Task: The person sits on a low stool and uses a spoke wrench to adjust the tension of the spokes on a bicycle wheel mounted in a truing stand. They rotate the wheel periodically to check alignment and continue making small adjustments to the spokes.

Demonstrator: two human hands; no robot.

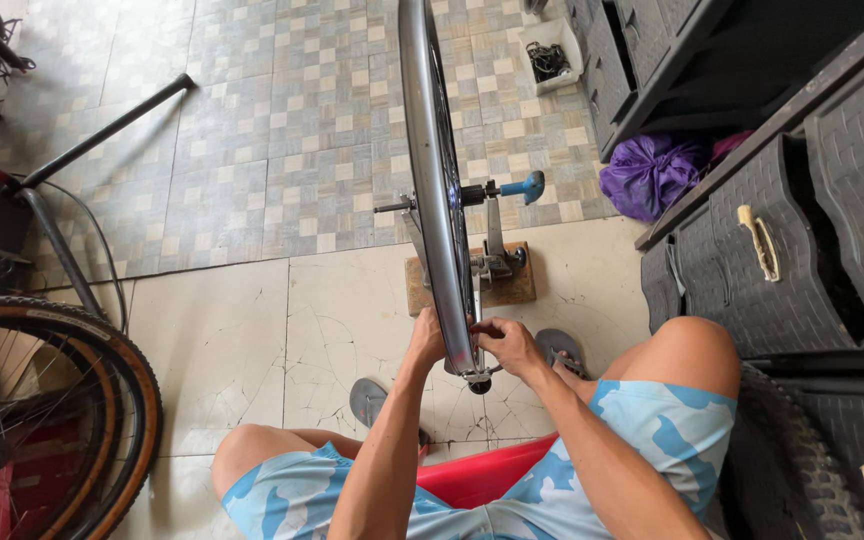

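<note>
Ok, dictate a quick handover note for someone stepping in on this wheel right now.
Left hand: on the near edge of the silver rim, left side.
Right hand: fingers pinched at the rim's right side, low down; what they hold is hidden.
The wheel stands upright in a truing stand on a wooden board.
Done and left: cannot tell from this view.

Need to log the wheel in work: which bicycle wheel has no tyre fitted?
The bare silver rim in the wooden-based stand; the wheel at lower left wears a tan-walled tyre.

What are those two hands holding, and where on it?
Both hold the bare wheel rim at its near, lower edge: left hand on its left side, right hand pinching at its right.
</note>
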